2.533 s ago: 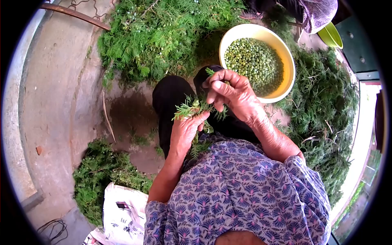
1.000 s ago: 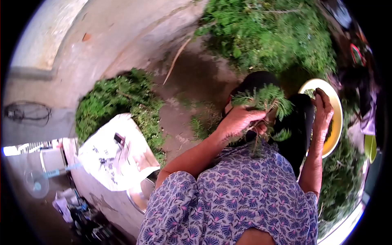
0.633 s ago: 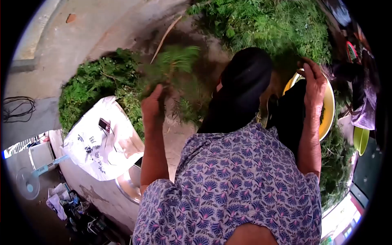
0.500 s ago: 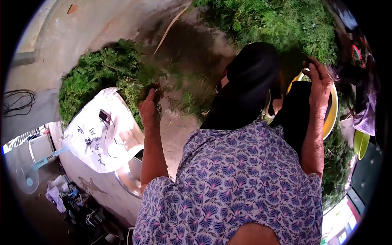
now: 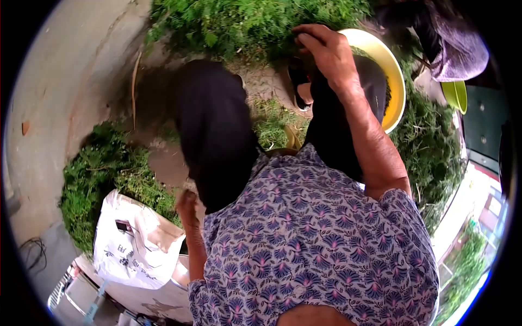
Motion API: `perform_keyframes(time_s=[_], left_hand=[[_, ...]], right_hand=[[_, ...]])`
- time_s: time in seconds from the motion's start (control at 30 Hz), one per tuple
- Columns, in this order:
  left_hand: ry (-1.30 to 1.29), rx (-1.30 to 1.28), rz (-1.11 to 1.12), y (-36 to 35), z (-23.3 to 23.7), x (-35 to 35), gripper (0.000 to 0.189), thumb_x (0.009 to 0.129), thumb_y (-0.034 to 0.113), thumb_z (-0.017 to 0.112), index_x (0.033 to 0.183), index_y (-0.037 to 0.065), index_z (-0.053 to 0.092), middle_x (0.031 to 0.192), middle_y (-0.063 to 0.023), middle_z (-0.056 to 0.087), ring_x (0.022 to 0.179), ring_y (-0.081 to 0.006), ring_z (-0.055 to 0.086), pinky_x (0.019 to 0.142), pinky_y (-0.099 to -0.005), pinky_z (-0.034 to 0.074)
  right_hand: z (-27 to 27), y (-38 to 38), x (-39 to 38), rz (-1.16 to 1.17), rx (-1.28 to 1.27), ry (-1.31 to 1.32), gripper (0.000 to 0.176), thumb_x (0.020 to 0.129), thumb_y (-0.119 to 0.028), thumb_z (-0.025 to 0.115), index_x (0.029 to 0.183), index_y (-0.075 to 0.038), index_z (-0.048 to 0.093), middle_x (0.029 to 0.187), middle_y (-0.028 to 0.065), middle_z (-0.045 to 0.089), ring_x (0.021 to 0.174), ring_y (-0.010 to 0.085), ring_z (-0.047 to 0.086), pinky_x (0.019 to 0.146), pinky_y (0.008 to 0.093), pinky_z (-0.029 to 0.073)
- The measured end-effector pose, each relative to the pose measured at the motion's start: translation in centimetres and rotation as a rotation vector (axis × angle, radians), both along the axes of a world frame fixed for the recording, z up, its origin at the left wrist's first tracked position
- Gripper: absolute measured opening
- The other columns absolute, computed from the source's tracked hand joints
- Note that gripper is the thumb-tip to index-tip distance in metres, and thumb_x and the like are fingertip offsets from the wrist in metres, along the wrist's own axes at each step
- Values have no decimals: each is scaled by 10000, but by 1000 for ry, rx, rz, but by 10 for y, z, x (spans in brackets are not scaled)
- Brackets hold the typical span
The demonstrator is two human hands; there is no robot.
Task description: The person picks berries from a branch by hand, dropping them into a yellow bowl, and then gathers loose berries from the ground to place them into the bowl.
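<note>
The right hand point(image 5: 326, 51) is reaching forward past the knee, its fingers curling onto the near edge of the large heap of green feathery branches point(image 5: 244, 19). Whether it is clamping a sprig cannot be told. The round yellow plastic bowl point(image 5: 397, 81) is sitting just beside that forearm. The left hand point(image 5: 187, 205) is hanging low near the white plastic bag point(image 5: 136, 250), and its grip cannot be told. Risk: a hasty pull may be swinging the forearm against the bowl rim and tipping it.

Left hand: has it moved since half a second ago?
Yes. The left hand has drawn back from the green pile toward the body, now beside the white bag.
</note>
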State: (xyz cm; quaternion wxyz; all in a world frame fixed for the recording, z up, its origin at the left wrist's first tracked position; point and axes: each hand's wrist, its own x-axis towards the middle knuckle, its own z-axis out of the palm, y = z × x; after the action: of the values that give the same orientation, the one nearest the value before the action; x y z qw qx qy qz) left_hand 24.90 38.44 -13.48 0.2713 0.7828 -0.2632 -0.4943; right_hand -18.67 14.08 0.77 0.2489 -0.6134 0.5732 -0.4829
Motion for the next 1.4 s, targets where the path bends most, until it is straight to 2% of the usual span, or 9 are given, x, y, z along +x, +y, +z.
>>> perform_keyframes(time_s=[0.07,0.27,0.43,0.5,0.57,0.63,0.7,1.03,1.4], left_hand=[[-451,-433,-127,-42,32,-5,322,843,219,563,1050,-21,621,925,-89,620,793,-163,583,669,-271,487],[-331,-974,9,-214,199,-122,313,872,146,562,1076,-91,571,1039,-152,617,953,-233,606,863,-318,475],[182,-771,-510,-330,181,-187,378,841,194,627,1130,-42,571,997,-130,644,924,-193,615,833,-294,461],[348,-643,-473,-361,162,-211,364,858,122,604,1165,-62,535,1040,-159,625,919,-202,605,828,-288,473],[494,-515,-273,-359,184,-236,223,860,134,605,1036,3,569,907,-75,637,814,-172,604,711,-273,488],[539,-483,-170,-374,170,-235,187,868,121,586,1018,9,576,898,-74,634,808,-167,601,705,-268,488],[578,-458,-59,-388,161,-229,155,877,108,568,1000,15,582,889,-72,631,801,-162,598,699,-262,487],[859,-397,35,-421,164,-159,322,914,22,480,1192,-136,443,1169,-183,548,976,-213,560,854,-336,472],[988,-314,168,-415,175,-173,329,918,77,506,1203,-82,463,1126,-134,581,875,-179,543,793,-306,463]], right_hand=[[0,-9,2,-39,66,8,222,829,-167,581,975,-17,653,725,120,639,634,187,602,606,300,469],[-37,-54,18,-61,284,-216,232,839,-139,585,993,30,626,784,102,642,674,142,597,600,277,487],[-141,-66,19,-151,631,-189,207,850,-107,570,1006,6,648,786,80,642,738,141,617,603,283,523],[-251,-45,1,-374,680,-942,189,822,-153,568,849,23,631,643,134,590,545,239,588,470,400,481],[-341,-8,-7,-611,917,-980,168,843,-147,527,815,9,582,609,158,542,496,263,553,397,418,438],[-430,67,-47,-138,837,-830,96,844,-64,509,768,-7,524,559,144,487,460,233,497,391,386,397],[-354,54,2,-908,1245,-954,139,851,-53,474,715,-28,490,527,134,436,418,232,455,349,405,340],[-404,99,13,-947,1020,-685,208,831,-31,486,1038,-33,488,667,157,544,474,260,583,370,364,486],[-420,58,24,-1020,1168,-768,221,748,75,533,959,25,485,688,157,519,459,242,557,334,367,432]])
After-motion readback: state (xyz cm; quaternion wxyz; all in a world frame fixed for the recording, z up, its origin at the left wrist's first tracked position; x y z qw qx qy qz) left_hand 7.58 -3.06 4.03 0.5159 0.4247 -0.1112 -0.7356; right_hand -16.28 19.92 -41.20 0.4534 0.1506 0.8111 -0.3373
